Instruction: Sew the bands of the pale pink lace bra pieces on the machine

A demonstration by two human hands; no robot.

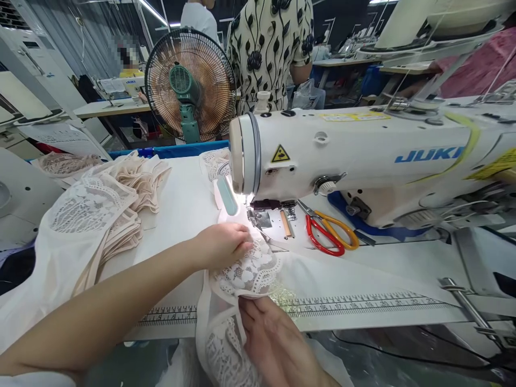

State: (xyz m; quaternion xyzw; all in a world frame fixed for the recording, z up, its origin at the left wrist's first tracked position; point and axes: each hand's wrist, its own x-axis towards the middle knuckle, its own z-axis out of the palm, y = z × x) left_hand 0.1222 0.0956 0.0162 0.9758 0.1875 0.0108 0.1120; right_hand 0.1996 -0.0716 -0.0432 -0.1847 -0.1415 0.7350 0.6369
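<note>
A cream lace bra [245,274] lies under the sewing machine's head and hangs over the table's front edge. My left hand [224,246] presses on its upper part with curled fingers, just in front of the needle area. Lower down, my right hand [278,336] grips the edge of the lace cup, its fingertips partly hidden under the fabric. The white JUKI sewing machine [363,145] reaches in from the right, with a lit needle area. A pale green plate [227,196] stands beside the needle, which I cannot make out clearly.
Red-and-orange-handled scissors [328,228] lie under the machine arm. Stacked lace pieces [100,207] cover the table's left side. A printed ruler [355,304] runs along the front edge. Behind stand a fan [189,86] and a person in a patterned shirt [268,48].
</note>
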